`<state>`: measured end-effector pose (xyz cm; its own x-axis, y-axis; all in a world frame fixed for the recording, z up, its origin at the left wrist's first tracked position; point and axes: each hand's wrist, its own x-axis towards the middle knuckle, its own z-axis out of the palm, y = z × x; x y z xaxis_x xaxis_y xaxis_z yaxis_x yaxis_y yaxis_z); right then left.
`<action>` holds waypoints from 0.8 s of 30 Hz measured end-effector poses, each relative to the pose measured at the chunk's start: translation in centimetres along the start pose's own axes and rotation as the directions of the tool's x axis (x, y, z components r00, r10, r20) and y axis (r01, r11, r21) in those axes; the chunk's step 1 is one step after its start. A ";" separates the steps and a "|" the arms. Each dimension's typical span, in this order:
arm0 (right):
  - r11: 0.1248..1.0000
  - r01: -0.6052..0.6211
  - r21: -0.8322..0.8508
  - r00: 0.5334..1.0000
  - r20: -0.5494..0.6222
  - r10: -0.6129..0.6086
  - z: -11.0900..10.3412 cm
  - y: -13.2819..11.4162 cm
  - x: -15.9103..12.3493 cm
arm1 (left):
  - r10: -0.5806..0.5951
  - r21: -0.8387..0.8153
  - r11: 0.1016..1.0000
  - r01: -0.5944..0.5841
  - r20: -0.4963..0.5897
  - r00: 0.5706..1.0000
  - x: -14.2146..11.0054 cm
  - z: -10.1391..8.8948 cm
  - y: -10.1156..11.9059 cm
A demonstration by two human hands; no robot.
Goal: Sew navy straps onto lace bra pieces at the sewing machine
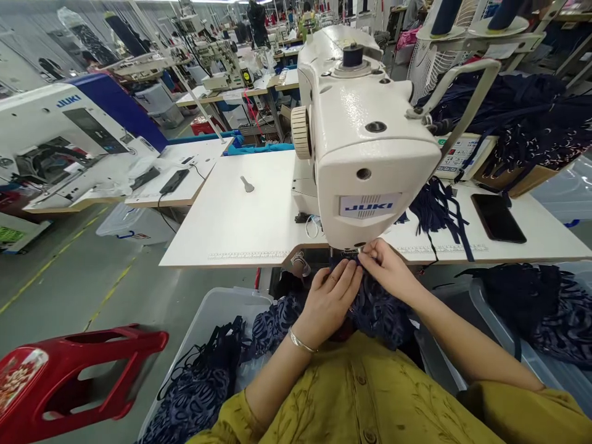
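Observation:
A white JUKI sewing machine stands in front of me, its head overhanging the table's front edge. Below its needle area lies a navy patterned garment, which hangs down toward my lap. My left hand, with a bracelet at the wrist, holds the cloth just left of the needle, fingers close together. On the other side my right hand pinches the garment's edge right by the presser foot. The fingertips of both hands nearly meet. The machine head and my fingers hide the needle and the stitched spot.
The white table bears a small grey metal piece, navy straps and a black phone. Plastic bins of navy garments flank my lap. A red stool stands left, and another JUKI machine beyond.

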<state>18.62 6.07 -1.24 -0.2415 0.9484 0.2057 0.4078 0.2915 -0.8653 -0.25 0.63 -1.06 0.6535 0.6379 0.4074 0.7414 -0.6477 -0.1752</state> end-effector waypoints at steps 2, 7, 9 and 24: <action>0.988 -0.064 0.138 0.998 0.025 0.061 -0.1 0.6 0.2 | -0.045 -0.050 0.998 0.045 -0.002 0.999 0.1 0.0 0.1; 0.998 -0.038 0.057 0.999 -0.017 0.039 -0.2 0.9 1.1 | -0.122 -0.143 0.982 0.121 0.001 0.992 0.1 -0.4 -0.4; 1.000 0.003 -0.009 0.999 -0.038 -0.004 -0.2 0.5 1.4 | -0.141 -0.150 0.979 0.140 0.006 0.990 0.1 -0.4 -0.6; 0.993 0.036 -0.115 0.996 -0.076 -0.045 0.2 -0.1 2.0 | -0.152 -0.101 0.984 0.150 -0.016 0.988 -0.1 0.0 -0.7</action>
<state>17.91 7.90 -0.79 -0.1921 0.9410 0.2786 0.4973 0.3380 -0.7990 -0.81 0.98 -0.98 0.5303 0.7225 0.4436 0.8120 -0.5832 -0.0209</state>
